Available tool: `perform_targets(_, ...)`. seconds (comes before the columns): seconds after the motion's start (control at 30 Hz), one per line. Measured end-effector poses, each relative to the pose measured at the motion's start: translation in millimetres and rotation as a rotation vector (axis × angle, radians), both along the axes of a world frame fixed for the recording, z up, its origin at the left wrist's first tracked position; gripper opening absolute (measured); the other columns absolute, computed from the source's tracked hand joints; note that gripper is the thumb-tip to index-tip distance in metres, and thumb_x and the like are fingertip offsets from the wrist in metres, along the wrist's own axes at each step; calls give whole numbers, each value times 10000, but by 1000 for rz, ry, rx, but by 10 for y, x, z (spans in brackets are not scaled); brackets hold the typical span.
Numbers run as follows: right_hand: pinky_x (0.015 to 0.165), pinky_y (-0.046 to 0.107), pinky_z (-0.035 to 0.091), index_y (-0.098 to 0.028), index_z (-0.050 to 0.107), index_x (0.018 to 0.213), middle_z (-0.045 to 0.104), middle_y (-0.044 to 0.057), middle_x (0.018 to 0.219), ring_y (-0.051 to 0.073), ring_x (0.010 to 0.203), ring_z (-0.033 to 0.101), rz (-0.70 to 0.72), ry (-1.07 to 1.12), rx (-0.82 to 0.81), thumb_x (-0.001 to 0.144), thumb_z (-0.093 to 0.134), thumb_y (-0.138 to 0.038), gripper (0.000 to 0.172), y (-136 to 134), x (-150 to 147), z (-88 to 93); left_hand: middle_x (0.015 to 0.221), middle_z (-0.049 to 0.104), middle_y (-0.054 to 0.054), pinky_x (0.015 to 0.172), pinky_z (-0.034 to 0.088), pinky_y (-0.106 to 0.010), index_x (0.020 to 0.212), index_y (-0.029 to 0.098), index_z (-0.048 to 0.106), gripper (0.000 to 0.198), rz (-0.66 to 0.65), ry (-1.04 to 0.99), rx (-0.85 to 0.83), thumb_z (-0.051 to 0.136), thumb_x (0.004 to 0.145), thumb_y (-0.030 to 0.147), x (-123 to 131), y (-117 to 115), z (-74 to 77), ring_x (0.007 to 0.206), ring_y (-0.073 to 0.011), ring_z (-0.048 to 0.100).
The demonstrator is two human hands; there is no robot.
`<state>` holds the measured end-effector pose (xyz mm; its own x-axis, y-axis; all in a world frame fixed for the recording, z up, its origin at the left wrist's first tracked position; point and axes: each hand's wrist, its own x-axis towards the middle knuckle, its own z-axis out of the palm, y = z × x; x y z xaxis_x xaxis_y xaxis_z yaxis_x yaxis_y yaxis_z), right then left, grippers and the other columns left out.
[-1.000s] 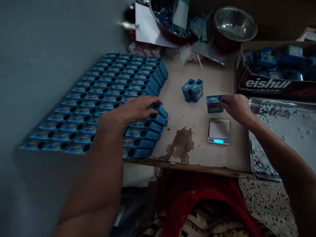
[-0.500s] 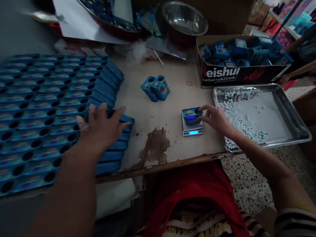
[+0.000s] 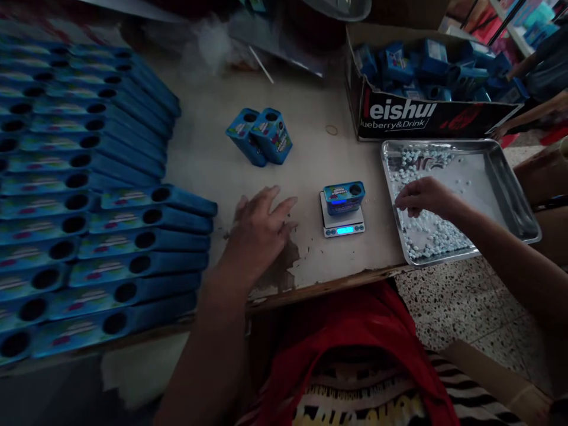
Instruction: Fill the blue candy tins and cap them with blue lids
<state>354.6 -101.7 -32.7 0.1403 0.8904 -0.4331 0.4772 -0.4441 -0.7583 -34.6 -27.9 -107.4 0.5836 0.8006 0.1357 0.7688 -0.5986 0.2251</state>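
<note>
Across the worn counter, your left hand is lying spread and flat while your right hand is pinching pellets in the tray; a tin is sitting on the scale.

The left hand lies flat with fingers spread, while the right hand reaches out, fingers curled downward.

Steel bowl behind the printed carton
</note>
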Motion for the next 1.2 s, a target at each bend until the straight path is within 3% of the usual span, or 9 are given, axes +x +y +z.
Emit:
perform_targets(0.1,572,265,446,-199,804,770,675,-22,614,114,582,593,275,-320,81,757,916,-337,178,277,-242,329,1640,557,-127,1302,433,-562,1480,271,643,432,-25,-26,-34,569,1054,267,-54,30,-80,1506,-325,558)
perform_targets(0.17,625,267,444,-203,802,781,690,-29,668,123,654,620,395,-421,97,756,899,-293,135,445,-384,539,1650,545,-143,1273,467,-573,1483,244,637,443,-21,-30,-36,570,1045,247,-119,32,-85,1462,-342,587)
perform_targets(0.3,660,277,482,-216,813,854,719,-16,734,156,739,673,461,-303,9,761,915,-290,157,626,-560,743,1691,483,-178,1244,495,-584,1512,220,612,480,-6,-33,-59,589,1035,262,-249,7,-45,1469,-378,569)
perform_targets(0.47,636,299,550,-232,817,827,705,-15,682,159,692,688,249,-14,19,733,966,-325,199,616,-637,684,1701,458,-186,1257,484,-567,1569,223,554,543,-21,-51,-104,604,1031,286,-325,7,-15,1522,-383,530)
perform_targets(0.6,605,305,553,-209,818,828,694,-5,651,155,645,673,184,19,21,718,984,-348,243,588,-666,671,1694,475,-184,1256,492,-548,1580,212,551,567,-19,-86,-111,625,1020,261,-317,30,-32,1515,-384,546)
perform_targets(0.77,621,315,501,-194,821,829,685,0,669,157,641,651,281,-291,92,770,935,-282,156,598,-772,740,1650,523,-197,1255,497,-538,1591,183,542,560,-51,-99,-132,594,1036,242,-287,30,-21,1516,-385,546)
perform_targets(0.93,777,333,495,-222,842,858,728,11,784,194,818,689,446,-632,267,838,832,-230,24,603,-981,731,1675,502,-199,1266,490,-545,1589,195,550,554,-56,-100,-160,594,1041,261,-274,9,33,1518,-395,548)
perform_targets(1.1,828,358,514,-237,857,968,765,47,906,222,886,697,574,-787,292,912,682,-207,186,579,-1092,637,1677,511,-145,1214,548,-558,1536,278,594,507,-27,-136,-157,593,1031,238,-308,-3,5,1498,-380,575)
perform_targets(1.2,828,367,512,-241,852,989,758,53,931,228,889,693,595,-806,288,899,653,-156,234,553,-1131,582,1680,494,-175,1207,558,-548,1506,226,615,488,-48,-132,-147,615,1018,242,-321,8,-36,1510,-388,567)
